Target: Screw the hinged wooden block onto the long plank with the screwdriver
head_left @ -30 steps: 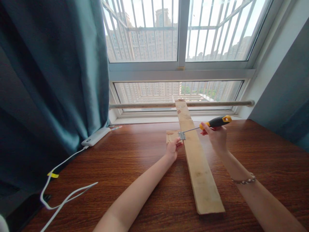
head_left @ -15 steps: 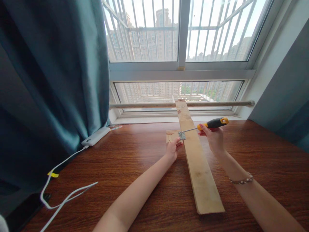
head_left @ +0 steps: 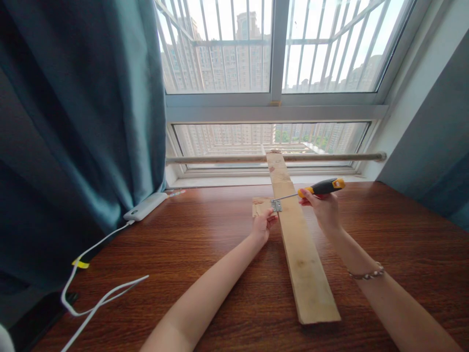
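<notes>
A black-and-yellow screwdriver (head_left: 324, 187) is gripped near the front of its handle by my right hand (head_left: 324, 208). Its thin shaft points left, and the tip meets a small metal hinge (head_left: 276, 205). The hinge lies across the seam between a long wooden board (head_left: 306, 259) and a short wooden piece (head_left: 259, 207) on its left. My left hand (head_left: 263, 227) is closed on the near edge of the short piece, with the thumb by the hinge. Any screw under the tip is too small to make out.
The brown wooden tabletop (head_left: 190, 230) carries everything. A white power strip (head_left: 145, 207) with a white cable (head_left: 106, 298) lies at left beside a blue curtain (head_left: 120, 98). Behind the table, a horizontal rail (head_left: 330, 158) crosses the window, near the board's far end.
The screwdriver handle and my right hand have shifted very slightly left. My left hand, the boards and the hinge stay in place.
</notes>
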`<move>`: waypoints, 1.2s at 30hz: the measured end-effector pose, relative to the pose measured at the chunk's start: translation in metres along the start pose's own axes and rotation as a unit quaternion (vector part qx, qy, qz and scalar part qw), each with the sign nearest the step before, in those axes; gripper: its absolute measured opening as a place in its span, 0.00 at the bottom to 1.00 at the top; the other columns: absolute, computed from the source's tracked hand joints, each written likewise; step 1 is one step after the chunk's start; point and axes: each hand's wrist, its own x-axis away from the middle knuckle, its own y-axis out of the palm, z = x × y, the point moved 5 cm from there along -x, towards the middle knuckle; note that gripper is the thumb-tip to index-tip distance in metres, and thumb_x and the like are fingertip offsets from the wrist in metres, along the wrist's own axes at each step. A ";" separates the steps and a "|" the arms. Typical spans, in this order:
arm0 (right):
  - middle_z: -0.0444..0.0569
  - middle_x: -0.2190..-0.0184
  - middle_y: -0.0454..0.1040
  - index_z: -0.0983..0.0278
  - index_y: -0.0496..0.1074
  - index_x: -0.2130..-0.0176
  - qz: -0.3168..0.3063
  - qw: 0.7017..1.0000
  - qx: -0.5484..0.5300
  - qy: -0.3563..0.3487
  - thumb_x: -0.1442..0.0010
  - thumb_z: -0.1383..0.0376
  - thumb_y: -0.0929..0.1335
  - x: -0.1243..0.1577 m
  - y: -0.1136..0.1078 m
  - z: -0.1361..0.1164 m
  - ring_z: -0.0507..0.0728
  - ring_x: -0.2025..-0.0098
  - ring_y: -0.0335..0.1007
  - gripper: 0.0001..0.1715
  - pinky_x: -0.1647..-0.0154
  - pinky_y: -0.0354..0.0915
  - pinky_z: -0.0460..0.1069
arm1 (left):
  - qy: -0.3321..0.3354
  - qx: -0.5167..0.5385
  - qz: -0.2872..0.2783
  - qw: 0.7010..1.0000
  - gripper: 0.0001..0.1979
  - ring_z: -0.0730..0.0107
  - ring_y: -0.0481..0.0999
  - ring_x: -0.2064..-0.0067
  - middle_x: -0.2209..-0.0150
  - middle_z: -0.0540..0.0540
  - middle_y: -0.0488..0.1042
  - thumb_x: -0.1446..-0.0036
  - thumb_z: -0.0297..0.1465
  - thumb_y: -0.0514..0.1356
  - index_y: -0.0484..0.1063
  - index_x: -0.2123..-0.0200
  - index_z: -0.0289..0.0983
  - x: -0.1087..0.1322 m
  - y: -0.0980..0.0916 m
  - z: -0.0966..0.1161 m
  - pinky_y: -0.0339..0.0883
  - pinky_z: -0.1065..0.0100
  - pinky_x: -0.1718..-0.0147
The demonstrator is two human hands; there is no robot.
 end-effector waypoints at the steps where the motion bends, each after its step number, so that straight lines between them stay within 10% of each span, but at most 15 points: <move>1: 0.49 0.76 0.76 0.69 0.74 0.71 0.003 1.000 -0.015 0.014 0.61 0.56 0.77 -0.001 -0.001 0.001 0.54 0.80 0.71 0.21 0.78 0.72 0.48 | -0.001 -0.001 -0.001 1.000 0.02 0.78 0.71 0.78 0.73 0.46 0.75 0.51 0.21 0.61 0.72 0.71 0.31 0.000 0.000 0.000 0.68 0.74 0.75; 11: 0.43 0.84 0.68 0.66 0.66 0.73 0.023 0.983 -0.118 0.140 0.55 0.54 0.73 -0.047 -0.046 0.014 0.44 0.88 0.53 0.19 0.92 0.51 0.40 | 0.002 -0.001 0.001 1.000 0.03 0.78 0.71 0.79 0.75 0.48 0.74 0.53 0.21 0.62 0.70 0.73 0.31 0.004 0.003 0.003 0.68 0.75 0.75; 17: 0.40 0.88 0.61 0.67 0.68 0.74 -0.077 0.970 0.116 0.200 0.55 0.51 0.71 -0.050 -0.076 0.052 0.48 0.89 0.54 0.21 0.91 0.48 0.42 | 0.007 -0.002 0.002 1.000 0.04 0.79 0.71 0.79 0.73 0.47 0.75 0.54 0.21 0.63 0.71 0.72 0.32 0.004 0.004 0.004 0.68 0.75 0.75; 24: 0.54 0.68 0.77 0.66 0.75 0.61 -0.113 0.873 0.473 0.046 0.54 0.55 0.71 -0.049 -0.117 0.107 0.63 0.64 0.73 0.22 0.66 0.66 0.52 | 0.011 -0.009 -0.003 1.000 0.04 0.79 0.70 0.79 0.74 0.48 0.75 0.53 0.22 0.63 0.71 0.71 0.32 0.001 0.001 0.002 0.68 0.75 0.75; 36: 0.58 0.56 0.75 0.62 0.73 0.49 -0.156 0.779 0.603 0.079 0.48 0.48 0.64 -0.041 -0.123 0.119 0.70 0.53 0.70 0.32 0.57 0.64 0.56 | 0.027 -0.023 -0.012 0.999 0.03 0.79 0.70 0.79 0.73 0.48 0.75 0.52 0.22 0.61 0.71 0.71 0.32 -0.001 0.003 0.002 0.67 0.76 0.76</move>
